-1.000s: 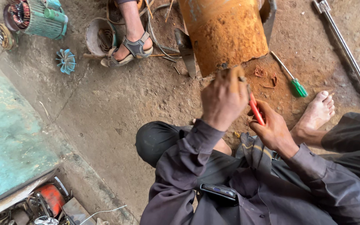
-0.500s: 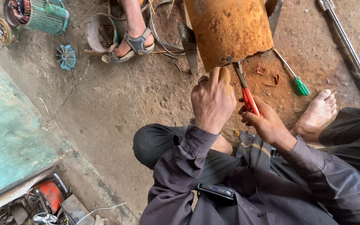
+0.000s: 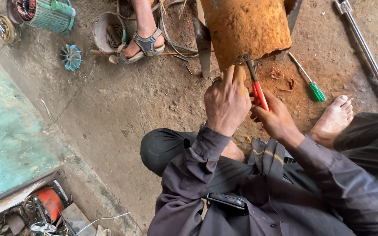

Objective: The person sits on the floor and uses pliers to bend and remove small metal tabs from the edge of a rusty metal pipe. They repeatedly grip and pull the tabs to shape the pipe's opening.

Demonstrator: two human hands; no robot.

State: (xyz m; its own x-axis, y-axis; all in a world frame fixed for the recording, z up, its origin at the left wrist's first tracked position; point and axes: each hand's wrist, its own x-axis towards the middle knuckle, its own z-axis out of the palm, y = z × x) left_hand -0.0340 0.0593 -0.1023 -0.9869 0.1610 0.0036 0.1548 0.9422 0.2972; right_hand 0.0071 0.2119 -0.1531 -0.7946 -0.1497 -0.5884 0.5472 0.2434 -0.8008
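The right hand [image 3: 276, 116] grips a red-handled tool [image 3: 257, 89], probably pliers, its tip at the rusty cylinder's [image 3: 246, 28] lower rim. The left hand [image 3: 227, 102] is mostly closed, fingers [image 3: 234, 74] touching that rim on the dirt floor [image 3: 123, 109].

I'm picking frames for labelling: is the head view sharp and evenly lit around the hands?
Head view: soft, even daylight, no glare or hard shadows; the left hand, right hand, red-handled tool and rusty cylinder are sharp; the edges look slightly stretched by the wide lens; the green screwdriver is clear.
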